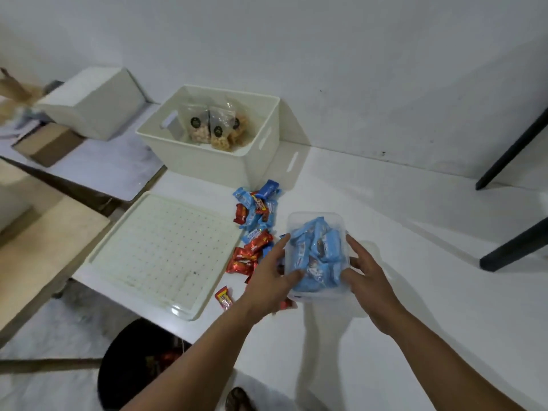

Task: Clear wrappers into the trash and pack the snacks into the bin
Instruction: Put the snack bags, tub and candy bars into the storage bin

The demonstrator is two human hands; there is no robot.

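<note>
You hold a clear plastic tub full of light-blue wrapped snacks just above the white bench, near its front left part. Your left hand grips the tub's left side, thumb hooked over the near rim onto the blue packets and fingers spread along the wall. Your right hand clasps the right side, thumb at the near corner and fingers curled behind the wall, so both hands are closed on the tub. Just left of the tub, partly under your left hand, a loose scatter of red and blue wrapped snacks lies on the bench, running from your wrist up toward the far side. One red packet lies apart from the rest, near the front edge. Left of that scatter a white lid with a grid of small dots lies flat, its near corner reaching the bench edge. Beyond the scatter, against the wall, stands an open white bin with slot handles; inside it several clear bags of pale snacks with dark round labels stand upright. Farther left another white bin lies tipped on its side, with a brown cardboard box in front of it. Below the bench's front left edge, a round black trash can sits on the floor with red wrappers showing inside.
</note>
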